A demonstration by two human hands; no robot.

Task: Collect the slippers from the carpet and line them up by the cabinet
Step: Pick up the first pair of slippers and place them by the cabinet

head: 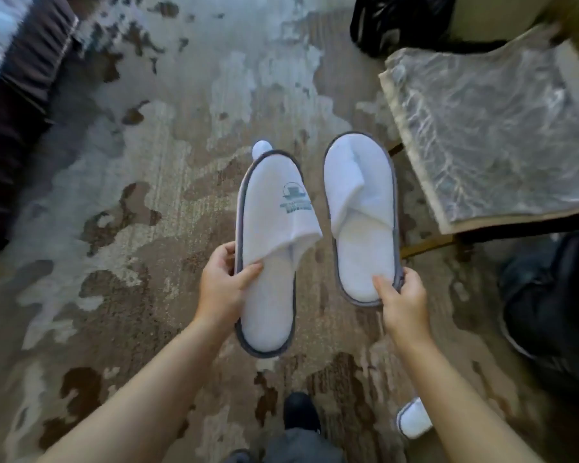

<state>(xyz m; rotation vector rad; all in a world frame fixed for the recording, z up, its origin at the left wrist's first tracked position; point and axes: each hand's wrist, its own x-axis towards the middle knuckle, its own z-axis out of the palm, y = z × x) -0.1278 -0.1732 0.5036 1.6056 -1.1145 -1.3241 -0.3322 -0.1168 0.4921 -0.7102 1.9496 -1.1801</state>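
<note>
Nearest, at the bottom right, a third white slipper (pixel 414 418) lying on the patterned carpet (pixel 121 248). Above it, left hand (pixel 223 285) gripping the logo slipper (pixel 270 248) by its left edge, right hand (pixel 402 299) pinching the plain slipper (pixel 361 218) at its heel. Both held above the carpet, toes pointing far, side by side.

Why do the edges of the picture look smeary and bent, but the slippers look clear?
In the head view, the two slippers, one in the left hand and one in the right hand, sit centre and fairly sharp; the carpet and plastic-wrapped cushion near the edges smear with motion blur, and the wide-angle lens curves them. Light is soft, with glare on the plastic.
</note>
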